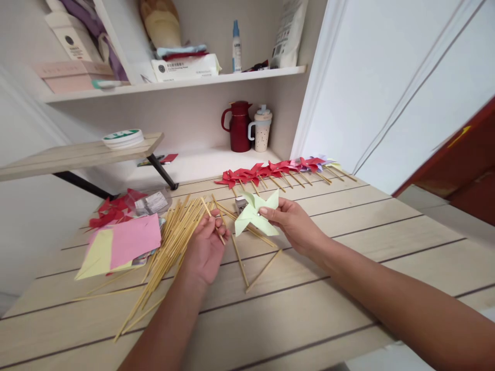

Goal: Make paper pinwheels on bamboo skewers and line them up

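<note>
Between its thumb and fingers my left hand (209, 245) holds a thin wooden stick (208, 207), tilted up to the left. My right hand (292, 221) pinches a pale green paper pinwheel (253, 216) near its centre, with the thumb on the front. The pinwheel and the held stick are apart. A small box (241, 204) is partly hidden behind the pinwheel. Several loose sticks (263, 271) lie on the table below it. To the left of my left hand spreads a large heap of wooden sticks (170, 247).
Pinwheels on sticks (270, 170), mostly red, line the table's back edge. At left lie pink and yellow paper sheets (135, 239), red paper pieces (110, 211) and a clear plastic container (154, 201). A raised wooden shelf (77, 154) carries tape rolls (122, 138). A red jug (240, 126) and a cup (262, 129) stand behind.
</note>
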The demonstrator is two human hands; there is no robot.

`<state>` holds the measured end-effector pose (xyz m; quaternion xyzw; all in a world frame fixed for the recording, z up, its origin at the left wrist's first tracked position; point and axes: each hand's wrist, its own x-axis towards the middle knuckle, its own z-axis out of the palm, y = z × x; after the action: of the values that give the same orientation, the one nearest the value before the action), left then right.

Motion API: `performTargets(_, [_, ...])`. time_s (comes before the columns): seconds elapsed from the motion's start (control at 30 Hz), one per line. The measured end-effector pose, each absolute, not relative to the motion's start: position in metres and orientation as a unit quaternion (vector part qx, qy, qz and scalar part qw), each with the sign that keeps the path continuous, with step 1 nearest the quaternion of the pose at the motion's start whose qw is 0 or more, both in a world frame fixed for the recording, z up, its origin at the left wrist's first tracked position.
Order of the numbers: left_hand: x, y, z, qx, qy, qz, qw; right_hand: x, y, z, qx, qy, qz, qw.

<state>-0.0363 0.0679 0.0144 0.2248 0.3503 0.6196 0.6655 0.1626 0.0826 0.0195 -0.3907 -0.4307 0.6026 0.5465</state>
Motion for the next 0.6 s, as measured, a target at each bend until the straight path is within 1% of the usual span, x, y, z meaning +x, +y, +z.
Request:
performTargets(0.1, [-0.036, 0.064, 0.018, 0.279, 0.384, 0.593, 0.650, 0.161, 0.083, 0.019, -0.388, -0.433, 0.612, 0.536])
performTargets(0.23, [-0.030, 0.055, 0.028, 0.354, 0.444, 0.589, 0.574, 0.160, 0.085, 0.019, -0.391, -0.435, 0.607, 0.538])
performTargets(0.33, [-0.026, 0.051, 0.031, 0.388, 0.491, 0.559, 0.544, 0.160, 0.085, 0.020, -0.396, -0.433, 0.602, 0.541])
performTargets(0.47, [-0.024, 0.052, 0.027, 0.404, 0.529, 0.501, 0.553, 0.159, 0.083, 0.022, -0.387, -0.444, 0.604, 0.537])
performTargets(0.6, [-0.022, 0.051, 0.025, 0.399, 0.522, 0.494, 0.569, 0.158, 0.081, 0.022, -0.378, -0.473, 0.601, 0.521])
